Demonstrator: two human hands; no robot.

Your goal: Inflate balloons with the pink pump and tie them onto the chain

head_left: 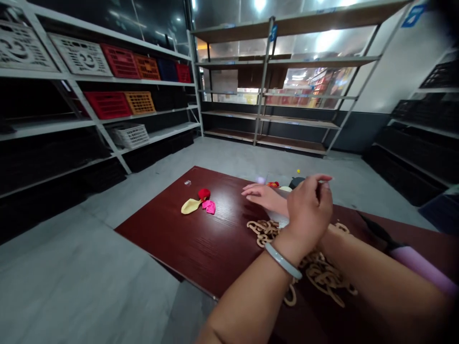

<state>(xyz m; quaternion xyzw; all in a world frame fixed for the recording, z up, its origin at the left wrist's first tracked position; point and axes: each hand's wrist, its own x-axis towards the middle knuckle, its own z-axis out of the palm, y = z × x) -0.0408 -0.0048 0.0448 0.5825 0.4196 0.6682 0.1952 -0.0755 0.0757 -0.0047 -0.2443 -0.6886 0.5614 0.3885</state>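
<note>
My forearms cross over the dark red tabletop (172, 239), the left one on top. My left hand (310, 205), with a pale bangle (283, 261) at the wrist, is raised on the right. Its fingers are loosely bent with a gap to the thumb, and nothing shows between them. Beneath and to the left reaches my right hand (265, 197), fingers stretched out and holding nothing. Wooden chain-like loops (265, 231) lie under the wrists, and another heap of loops (328, 274) is partly hidden by my arms. Left of my right hand lie yellow (191, 206), red (204, 193) and pink balloons (209, 207), deflated.
A small clear object (188, 182) lies near the table's far left corner. Beyond the table are a red item (273, 184) and a dark round object (297, 182). Shelves with crates (120, 61) line the left wall; a metal rack (263, 114) stands behind.
</note>
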